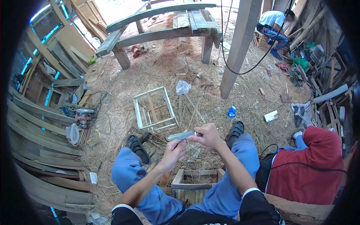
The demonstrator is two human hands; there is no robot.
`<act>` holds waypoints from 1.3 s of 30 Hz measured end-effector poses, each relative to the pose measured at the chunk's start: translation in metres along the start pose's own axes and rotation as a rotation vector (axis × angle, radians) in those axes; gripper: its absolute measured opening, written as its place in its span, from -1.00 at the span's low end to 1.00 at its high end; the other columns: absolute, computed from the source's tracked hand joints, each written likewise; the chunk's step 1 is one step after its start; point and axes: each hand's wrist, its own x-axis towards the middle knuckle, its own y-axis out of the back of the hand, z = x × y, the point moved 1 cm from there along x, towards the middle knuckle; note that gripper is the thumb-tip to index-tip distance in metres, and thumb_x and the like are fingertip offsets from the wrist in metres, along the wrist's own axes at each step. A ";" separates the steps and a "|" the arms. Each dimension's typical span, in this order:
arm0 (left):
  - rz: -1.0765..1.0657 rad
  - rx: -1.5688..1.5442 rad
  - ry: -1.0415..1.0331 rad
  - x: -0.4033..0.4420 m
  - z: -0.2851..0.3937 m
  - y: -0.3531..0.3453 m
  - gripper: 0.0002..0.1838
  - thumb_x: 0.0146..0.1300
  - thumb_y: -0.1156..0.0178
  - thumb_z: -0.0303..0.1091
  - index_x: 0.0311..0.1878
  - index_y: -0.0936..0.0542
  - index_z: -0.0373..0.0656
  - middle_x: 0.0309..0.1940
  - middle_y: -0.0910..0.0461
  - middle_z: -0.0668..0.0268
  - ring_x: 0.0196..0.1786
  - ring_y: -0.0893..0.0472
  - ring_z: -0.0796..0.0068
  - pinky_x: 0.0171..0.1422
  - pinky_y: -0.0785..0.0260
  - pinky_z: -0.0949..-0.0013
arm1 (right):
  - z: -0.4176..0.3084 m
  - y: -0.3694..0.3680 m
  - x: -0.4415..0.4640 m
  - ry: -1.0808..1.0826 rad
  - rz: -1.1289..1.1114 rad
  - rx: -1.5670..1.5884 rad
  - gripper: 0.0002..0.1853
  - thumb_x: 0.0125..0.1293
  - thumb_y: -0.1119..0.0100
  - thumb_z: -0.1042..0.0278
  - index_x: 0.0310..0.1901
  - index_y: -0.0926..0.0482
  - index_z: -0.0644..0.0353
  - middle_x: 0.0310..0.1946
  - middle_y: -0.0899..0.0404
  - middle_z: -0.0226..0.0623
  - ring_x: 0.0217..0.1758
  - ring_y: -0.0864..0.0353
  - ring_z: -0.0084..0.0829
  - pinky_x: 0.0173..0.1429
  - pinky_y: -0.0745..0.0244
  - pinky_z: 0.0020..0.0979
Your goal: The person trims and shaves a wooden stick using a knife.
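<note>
Pale-grey flat bar, nr side of white rectangular wooden frame; R hand gripping one end, L hand closed against underside. Crumpled clear plastic bag past frame's R corner; straw-littered floor mostly open R of frame.

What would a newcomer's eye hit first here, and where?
Likely the red top on the person at lower right. Then the left hand and right hand on a pale flat piece, near the centre. Beyond them, a large timber bench stands at the top of the view.
</note>
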 end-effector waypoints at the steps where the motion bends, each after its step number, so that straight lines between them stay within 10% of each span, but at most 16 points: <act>1: 0.007 -0.026 0.021 -0.001 0.002 -0.001 -0.61 0.57 -0.01 -0.24 0.39 -0.41 -0.03 -0.56 -0.14 0.61 -0.60 -0.12 0.77 -0.57 0.05 0.56 | 0.001 0.004 -0.001 -0.011 -0.007 -0.030 -0.60 0.16 -0.41 -0.13 -0.40 -0.74 0.09 -0.67 -0.56 -0.14 -0.62 -0.59 -0.19 -0.49 -0.41 -0.26; 6: -0.095 -0.109 0.144 -0.027 0.003 -0.016 -0.50 0.56 -0.02 -0.26 0.51 -0.30 0.03 -0.55 -0.12 0.59 -0.60 -0.11 0.74 -0.56 -0.01 0.57 | 0.071 0.035 -0.012 -0.705 0.365 -0.055 -0.50 0.29 -0.26 -0.23 -0.41 -0.71 0.12 -0.62 -0.58 -0.18 -0.56 -0.59 -0.21 -0.43 -0.38 -0.24; 26: 0.073 -0.106 -0.054 0.015 0.017 0.004 -0.48 0.55 0.02 -0.34 0.53 -0.25 -0.01 -0.52 -0.29 0.51 -0.63 -0.15 0.75 -0.57 0.00 0.54 | -0.023 -0.014 0.013 -0.188 0.014 0.208 -0.64 0.34 -0.25 0.00 -0.31 -0.63 0.20 -0.66 -0.47 -0.13 -0.62 -0.51 -0.22 -0.47 -0.35 -0.25; 39: -0.049 -0.103 0.079 0.003 -0.002 -0.004 -0.39 0.56 -0.02 -0.20 0.59 -0.12 0.17 -0.52 -0.14 0.61 -0.61 -0.09 0.80 -0.57 0.06 0.62 | 0.010 -0.015 -0.003 0.144 0.120 -0.004 -0.46 0.10 -0.38 -0.28 -0.56 -0.59 0.13 -0.75 -0.42 -0.21 -0.66 -0.52 -0.15 -0.52 -0.36 -0.20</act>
